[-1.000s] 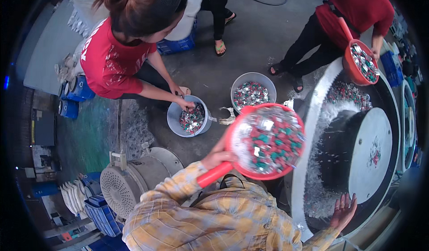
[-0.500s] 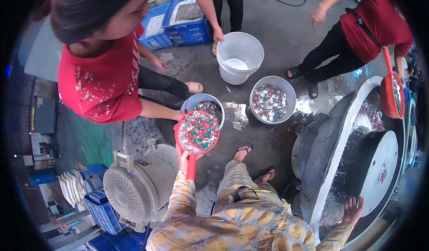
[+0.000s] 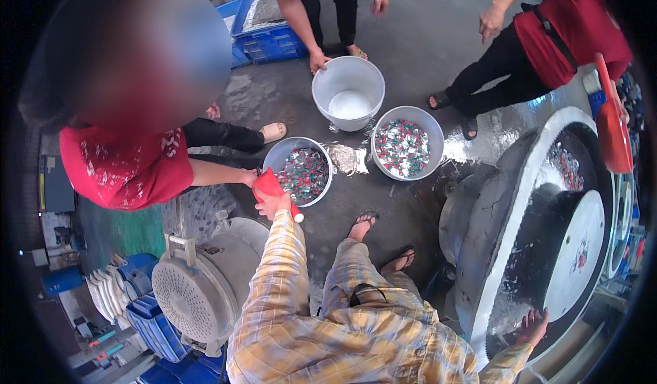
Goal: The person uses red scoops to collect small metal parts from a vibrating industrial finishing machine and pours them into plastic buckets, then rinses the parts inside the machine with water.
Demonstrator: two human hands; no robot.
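Observation:
My left hand (image 3: 276, 205) is closed around a red plastic scoop (image 3: 265, 184), which is tipped on its side at the rim of a white bucket (image 3: 274, 153). Small shiny metal, red and green pieces (image 3: 306, 173) lie in this bucket; the scoop's inside is turned away from me. A person's hand (image 3: 249, 177) is close to the scoop on its left. At the lower right, my right hand (image 3: 533, 328) has its fingers stretched out, near the inner side of a large round tub machine (image 3: 506, 242), and it holds nothing.
A second bucket (image 3: 378, 153) of similar pieces stands to the right. Another person's hand (image 3: 319, 60) grips a white bucket (image 3: 317, 90) behind. A person at far right holds an orange-red scoop (image 3: 614, 134). A grey machine (image 3: 226, 274) with a perforated lid stands left. Wet floor surrounds the buckets.
The red scoop, level and full of pieces before, is now tipped at the left bucket. The person behind has shifted the white bucket left. The far-right scoop is turned more upright.

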